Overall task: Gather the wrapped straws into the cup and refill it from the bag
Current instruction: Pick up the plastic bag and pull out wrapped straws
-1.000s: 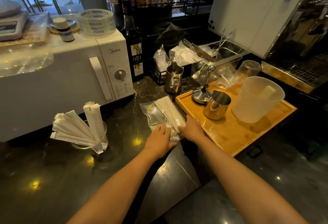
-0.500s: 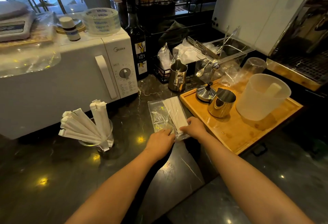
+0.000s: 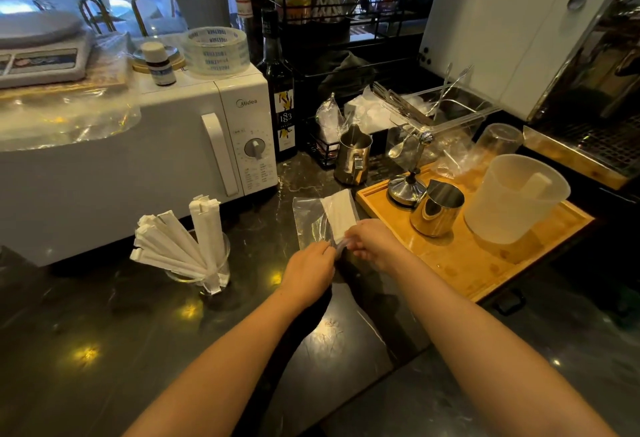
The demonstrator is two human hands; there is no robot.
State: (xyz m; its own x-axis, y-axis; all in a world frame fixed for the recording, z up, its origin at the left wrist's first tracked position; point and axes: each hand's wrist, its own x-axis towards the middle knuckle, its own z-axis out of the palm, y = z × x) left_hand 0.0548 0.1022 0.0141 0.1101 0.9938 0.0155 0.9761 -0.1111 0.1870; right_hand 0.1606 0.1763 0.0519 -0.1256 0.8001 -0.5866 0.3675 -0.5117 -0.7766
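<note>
A clear plastic bag (image 3: pixel 308 218) lies flat on the dark counter, with a bundle of white wrapped straws (image 3: pixel 339 213) inside it. My left hand (image 3: pixel 306 270) and my right hand (image 3: pixel 375 242) both pinch the bag's near edge, fingers closed on the plastic. To the left stands a glass cup (image 3: pixel 207 275) holding several white wrapped straws (image 3: pixel 180 246) that fan out to the left.
A white microwave (image 3: pixel 166 159) stands behind the cup. Right of the bag sits a wooden tray (image 3: pixel 485 263) carrying a steel pitcher (image 3: pixel 436 209) and a frosted plastic jug (image 3: pixel 512 201). Another steel pitcher (image 3: pixel 351 159) and a syrup bottle (image 3: pixel 280 97) stand behind the bag.
Both hands went from resting flat on the bag's near end to pinching its edge, drawn closer together. The view has tilted slightly.
</note>
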